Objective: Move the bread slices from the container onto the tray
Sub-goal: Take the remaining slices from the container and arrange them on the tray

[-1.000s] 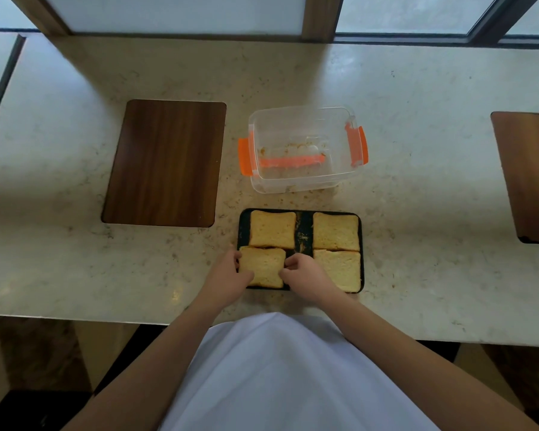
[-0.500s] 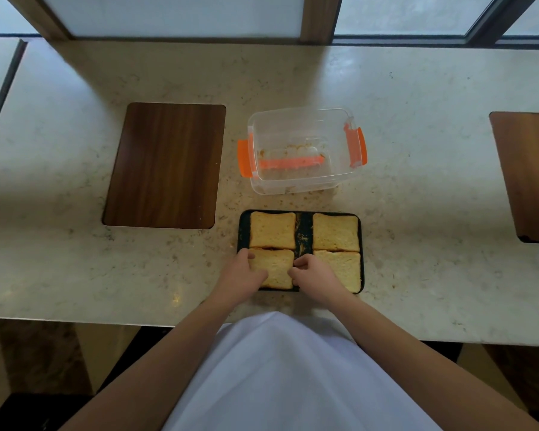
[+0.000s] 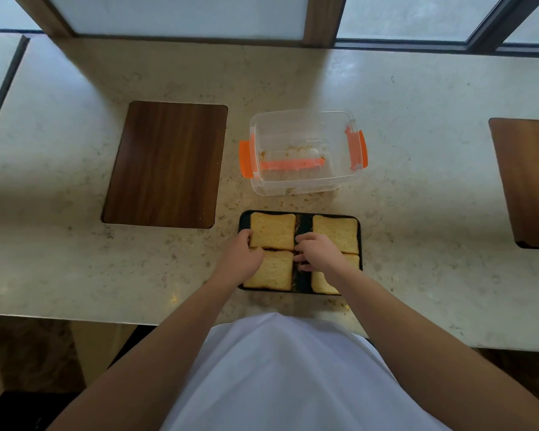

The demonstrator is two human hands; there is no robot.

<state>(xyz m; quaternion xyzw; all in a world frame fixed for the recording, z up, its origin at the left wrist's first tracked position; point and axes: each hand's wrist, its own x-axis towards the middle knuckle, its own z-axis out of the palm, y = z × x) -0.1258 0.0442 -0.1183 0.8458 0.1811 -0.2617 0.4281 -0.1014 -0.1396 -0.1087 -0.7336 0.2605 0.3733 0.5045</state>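
Note:
A black tray (image 3: 303, 224) near the counter's front edge holds four toasted bread slices in a two-by-two grid. My left hand (image 3: 241, 255) curls against the left edge of the far-left slice (image 3: 273, 231), at its near corner. My right hand (image 3: 318, 253) has its fingers down in the middle gap against that slice's right edge, so the slice sits between both hands. The near-left slice (image 3: 273, 272) lies flat. My right hand and forearm partly cover the near-right slice (image 3: 321, 283); the far-right slice (image 3: 336, 233) is untouched. Behind the tray, the clear container (image 3: 305, 119) with orange clips holds only crumbs.
A dark wooden board (image 3: 165, 164) lies to the left of the container, and another board (image 3: 529, 181) sits at the right edge of view. Crumbs are scattered on the marble counter (image 3: 433, 228) around the tray. Windows run along the far edge.
Both hands have left the near-left slice and moved forward to the sides of the far-left slice. The near-left slice now lies flat on the tray.

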